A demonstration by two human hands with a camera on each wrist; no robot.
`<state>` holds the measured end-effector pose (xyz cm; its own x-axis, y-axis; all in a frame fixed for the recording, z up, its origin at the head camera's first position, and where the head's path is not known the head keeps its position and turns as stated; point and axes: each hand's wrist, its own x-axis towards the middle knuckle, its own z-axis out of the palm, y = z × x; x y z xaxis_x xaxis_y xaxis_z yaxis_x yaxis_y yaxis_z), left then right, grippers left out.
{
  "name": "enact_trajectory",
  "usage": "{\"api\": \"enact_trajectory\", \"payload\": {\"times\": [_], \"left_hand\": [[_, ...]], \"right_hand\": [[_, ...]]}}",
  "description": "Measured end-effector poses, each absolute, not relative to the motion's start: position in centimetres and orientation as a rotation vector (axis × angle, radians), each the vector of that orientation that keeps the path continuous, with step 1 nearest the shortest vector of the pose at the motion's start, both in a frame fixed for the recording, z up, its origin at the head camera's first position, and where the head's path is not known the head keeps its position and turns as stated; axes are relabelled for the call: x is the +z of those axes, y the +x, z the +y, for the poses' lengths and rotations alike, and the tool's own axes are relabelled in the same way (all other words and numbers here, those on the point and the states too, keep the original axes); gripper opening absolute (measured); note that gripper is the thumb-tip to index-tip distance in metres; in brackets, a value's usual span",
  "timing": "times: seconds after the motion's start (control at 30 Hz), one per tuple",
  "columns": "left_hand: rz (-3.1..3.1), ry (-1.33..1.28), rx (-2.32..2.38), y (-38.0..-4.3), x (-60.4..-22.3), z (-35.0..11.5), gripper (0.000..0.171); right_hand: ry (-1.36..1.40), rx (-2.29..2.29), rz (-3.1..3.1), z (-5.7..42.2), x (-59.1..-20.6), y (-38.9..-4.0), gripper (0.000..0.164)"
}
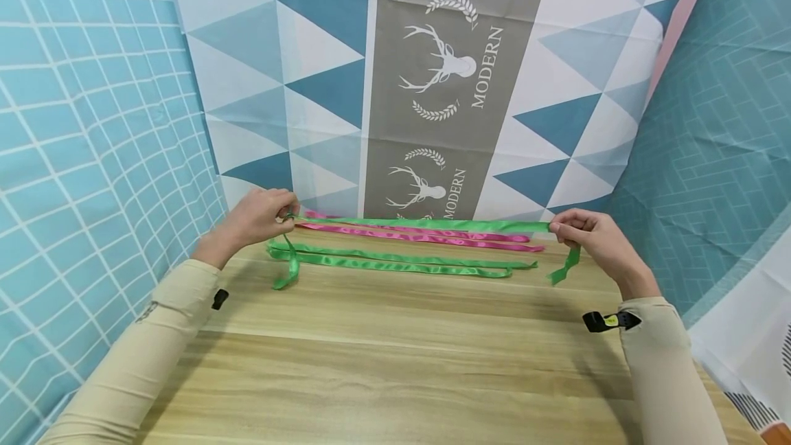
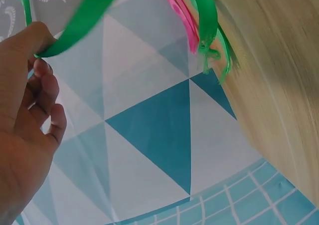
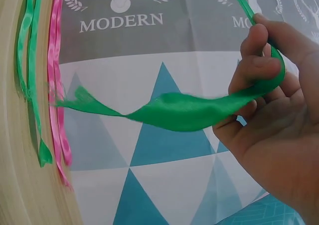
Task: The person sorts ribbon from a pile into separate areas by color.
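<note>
A green ribbon [image 1: 426,224] is stretched level above the table between both hands. Its left part is pinched by my left hand [image 1: 266,215], and a short tail dangles below the fingers. Near the other end, my right hand [image 1: 587,235] pinches it between thumb and fingers; in the right wrist view the loose end of the ribbon [image 3: 184,112] hangs twisted from the palm side. Under the held one, pink ribbons [image 1: 420,233] lie side by side at the far part of the table. Closer to me lie green ribbons [image 1: 402,265], roughly parallel to the pink ones.
The wooden table [image 1: 383,349] fills the lower view. A patterned cloth [image 1: 327,88] with triangles and deer heads hangs behind its far edge. Blue tiled sheeting [image 1: 105,122] stands on the left and a teal sheet [image 1: 723,143] on the right.
</note>
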<state>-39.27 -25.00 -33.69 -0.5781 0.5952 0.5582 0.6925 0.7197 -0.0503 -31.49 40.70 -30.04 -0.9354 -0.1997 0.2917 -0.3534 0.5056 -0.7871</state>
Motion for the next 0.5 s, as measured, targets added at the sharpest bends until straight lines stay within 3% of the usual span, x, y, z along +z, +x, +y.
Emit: {"api": "enact_trajectory", "payload": {"times": [0.17,0.5], "left_hand": [[-2.389,-0.922,-0.286,-39.30,-33.82,-24.86,0.019],[-2.549,-1.085,-1.058,-38.94,-33.27,-25.12,0.017]], "right_hand": [[0.472,1.431,-2.535,40.73,-30.10,-31.66,0.042],[0.367,1.460,-2.495,41.05,-30.39,-31.89,0.050]]}}
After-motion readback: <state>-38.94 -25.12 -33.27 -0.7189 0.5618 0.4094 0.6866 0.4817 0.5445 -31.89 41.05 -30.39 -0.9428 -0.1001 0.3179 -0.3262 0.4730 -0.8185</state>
